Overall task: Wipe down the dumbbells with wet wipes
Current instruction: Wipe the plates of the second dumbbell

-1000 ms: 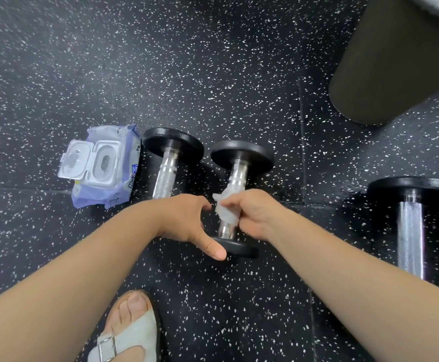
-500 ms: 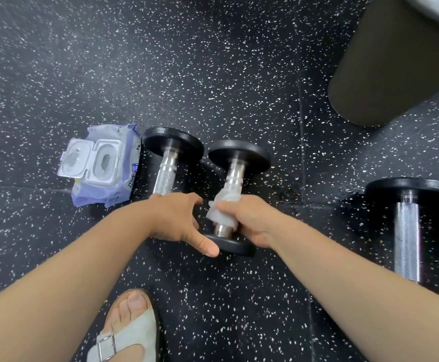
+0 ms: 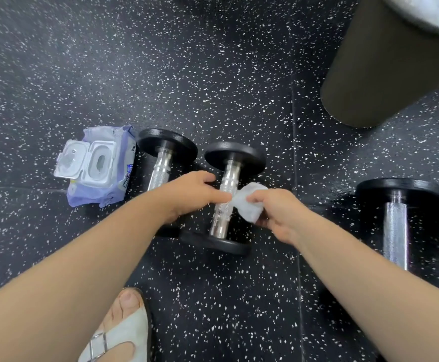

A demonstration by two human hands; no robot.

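Note:
A dumbbell (image 3: 223, 212) with black ends and a chrome handle lies on the speckled floor in the middle. My right hand (image 3: 278, 215) holds a crumpled white wet wipe (image 3: 249, 205) just right of the handle. My left hand (image 3: 189, 194) reaches over from the left, its fingertips pinching the wipe's near corner above the handle. A second dumbbell (image 3: 161, 163) lies to the left, its near end hidden by my left arm. A third dumbbell (image 3: 395, 220) lies at the right.
A purple pack of wet wipes (image 3: 100, 165) with its lid flipped open lies left of the dumbbells. A dark round bin (image 3: 385, 61) stands at the upper right. My sandalled foot (image 3: 119, 333) is at the bottom.
My right hand has come off the middle dumbbell's handle with the wipe and moved right. My left hand left the dumbbell's near end and now pinches the wipe.

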